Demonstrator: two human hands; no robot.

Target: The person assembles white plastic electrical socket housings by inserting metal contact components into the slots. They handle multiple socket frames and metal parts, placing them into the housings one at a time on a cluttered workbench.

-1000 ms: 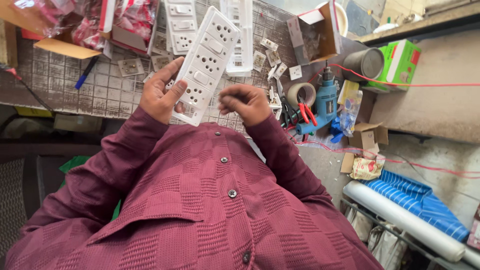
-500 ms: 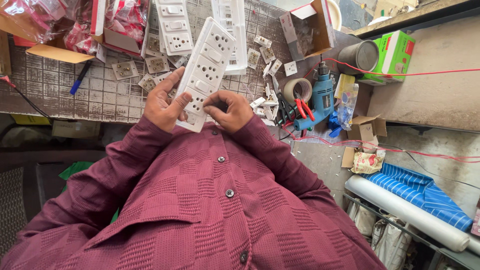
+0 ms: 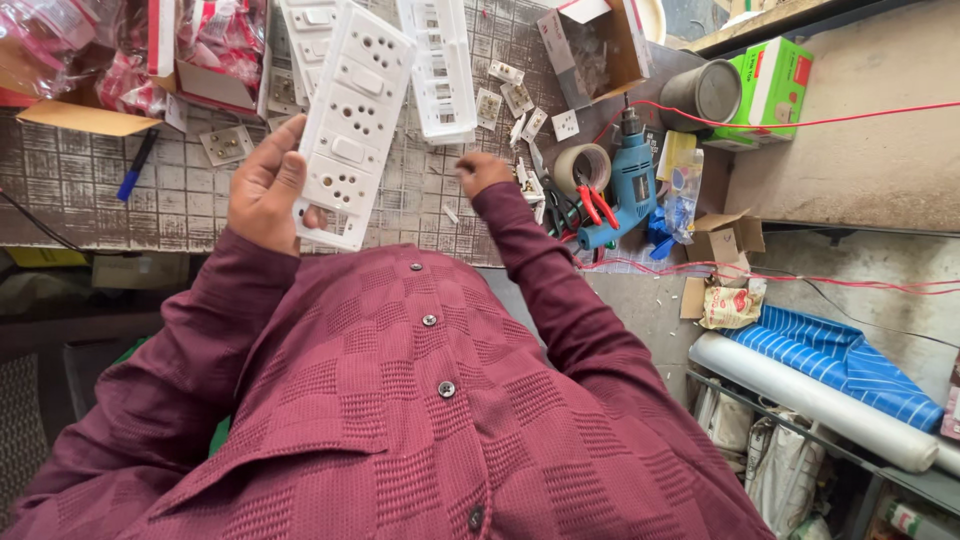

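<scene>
Your left hand (image 3: 262, 190) grips the white switch plate (image 3: 352, 120) by one long edge above the worktop (image 3: 90, 190); held so, it could tip and drop. Your right hand (image 3: 483, 172), loosely curled and holding nothing that shows, rests among small sockets. The open cardboard box (image 3: 596, 50) seems to hold small parts.

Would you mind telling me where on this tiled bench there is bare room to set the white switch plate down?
The barest tiles lie left of the left hand, between the blue pen and the bench's front edge. A smaller patch lies between the switch plate and the right hand. It is crowded around the blue drill and tape roll.
</scene>
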